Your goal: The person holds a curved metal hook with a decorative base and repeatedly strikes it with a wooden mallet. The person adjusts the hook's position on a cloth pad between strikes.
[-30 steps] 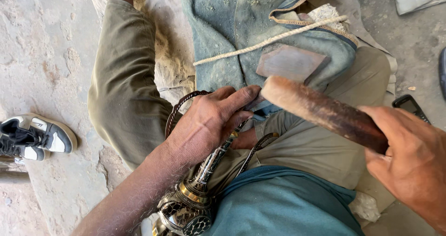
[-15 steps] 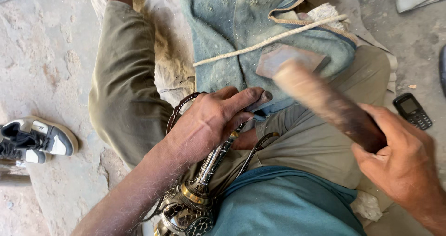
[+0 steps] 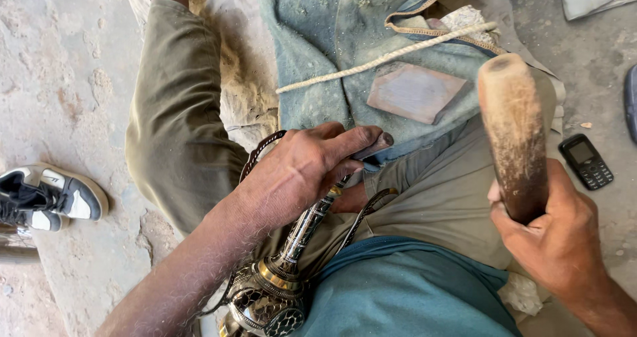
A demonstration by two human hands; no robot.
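1. Your left hand (image 3: 302, 171) is pressing down on an ornate metal piece (image 3: 285, 270) lying across your lap, its grip closing over the slim upper stem, with the fingers stretching right onto a small dark tool (image 3: 371, 148).
2. Your right hand (image 3: 554, 234) is wrapping its grip tightly round the dark lower end of a wooden mallet (image 3: 511, 131), which is pointing away from you, raised well apart from the metal piece.
3. The metal piece is running from under your left hand down to the near edge of the scene, where its rounded, patterned base with a brass ring is resting beside your teal shirt (image 3: 405, 290).
4. A flat reddish block (image 3: 415, 92) is lying on a blue cloth (image 3: 332, 38) just beyond your left fingers, with a pale rope (image 3: 385, 57) crossing the cloth behind it.
5. A small black phone (image 3: 586, 161) is sitting on the floor (image 3: 60, 71) at the right, near the mallet.
6. A black and white shoe (image 3: 50, 197) is lying on the floor at the far left.
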